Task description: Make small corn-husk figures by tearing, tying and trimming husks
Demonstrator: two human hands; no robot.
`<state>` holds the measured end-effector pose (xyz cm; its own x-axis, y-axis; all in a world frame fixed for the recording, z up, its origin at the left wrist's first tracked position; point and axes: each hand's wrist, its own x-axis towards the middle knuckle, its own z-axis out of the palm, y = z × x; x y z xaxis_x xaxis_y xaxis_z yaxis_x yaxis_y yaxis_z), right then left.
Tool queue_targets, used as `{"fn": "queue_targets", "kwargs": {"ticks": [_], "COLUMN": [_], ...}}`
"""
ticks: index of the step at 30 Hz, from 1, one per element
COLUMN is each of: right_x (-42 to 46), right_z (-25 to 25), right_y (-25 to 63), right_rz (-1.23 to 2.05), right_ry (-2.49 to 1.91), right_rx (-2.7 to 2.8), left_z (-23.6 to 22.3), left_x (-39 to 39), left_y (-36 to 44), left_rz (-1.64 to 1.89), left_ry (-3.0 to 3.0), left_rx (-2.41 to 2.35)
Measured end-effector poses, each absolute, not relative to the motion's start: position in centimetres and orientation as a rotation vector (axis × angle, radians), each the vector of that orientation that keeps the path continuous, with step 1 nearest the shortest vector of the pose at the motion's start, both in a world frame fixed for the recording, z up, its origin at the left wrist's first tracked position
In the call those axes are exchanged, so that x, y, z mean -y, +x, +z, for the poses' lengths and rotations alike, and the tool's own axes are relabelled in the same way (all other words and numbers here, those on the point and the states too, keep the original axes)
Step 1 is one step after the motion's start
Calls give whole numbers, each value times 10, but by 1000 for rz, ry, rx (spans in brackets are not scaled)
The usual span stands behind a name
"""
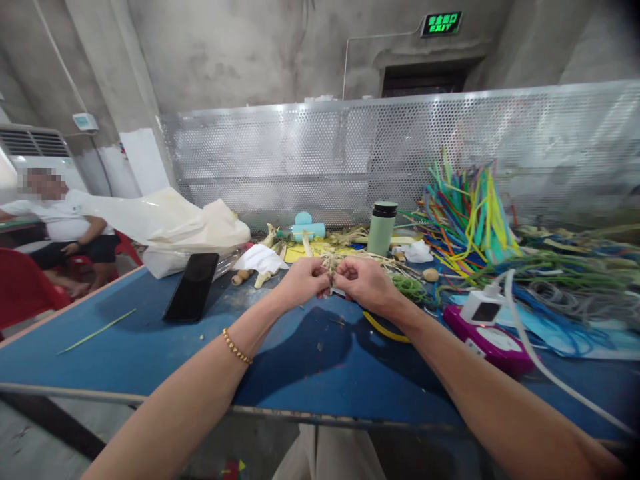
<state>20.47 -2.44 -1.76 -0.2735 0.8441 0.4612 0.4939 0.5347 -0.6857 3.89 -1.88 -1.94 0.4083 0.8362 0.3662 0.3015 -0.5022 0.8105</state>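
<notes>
My left hand (304,281) and my right hand (366,283) meet above the middle of the blue table (150,347), both closed in a pinch. Between their fingertips sits a small bundle of dry straw-coloured strips (333,275); I cannot make out its shape. A gold bead bracelet (237,347) circles my left wrist. Just behind the hands lies a heap of pale dried leaf strips (350,248). A yellow strip (383,329) curves on the table under my right wrist.
A black phone (192,286) lies left of my hands, by a cream plastic bag (170,227). A green flask (382,228) stands behind. Coloured strips (470,213) fan out at right, near a purple device (487,339) with a white charger (484,308). A person (65,223) sits far left.
</notes>
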Motion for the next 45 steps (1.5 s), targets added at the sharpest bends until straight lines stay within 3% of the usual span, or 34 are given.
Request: {"fn": "queue_targets", "kwargs": {"ticks": [4,11,23,30,38,45], "right_x": [24,29,17,19,19,23], "right_z": [-22,-17,-24,-19,-27,-27], "right_y": [204,202,205,204,203,198], "right_rz": [483,899,1291,676,336,-88], "right_ry": [-1076,-1094,-994,-1135,-1125,-1008], "right_rx": [1969,1815,1629,1890,1998,2089], "left_z": [-21,-15,-22,-33,-28,-30], "left_x": [19,27,22,12,18,15], "left_y": [39,42,44,46,46,44], "left_rz": [1017,1014,1096,1138,1132,1060], "left_ry": [2028,1978,2051,1922,2102,1905], "left_rx": [-1036,-1022,-1078,-1088,-1194,-1028]}}
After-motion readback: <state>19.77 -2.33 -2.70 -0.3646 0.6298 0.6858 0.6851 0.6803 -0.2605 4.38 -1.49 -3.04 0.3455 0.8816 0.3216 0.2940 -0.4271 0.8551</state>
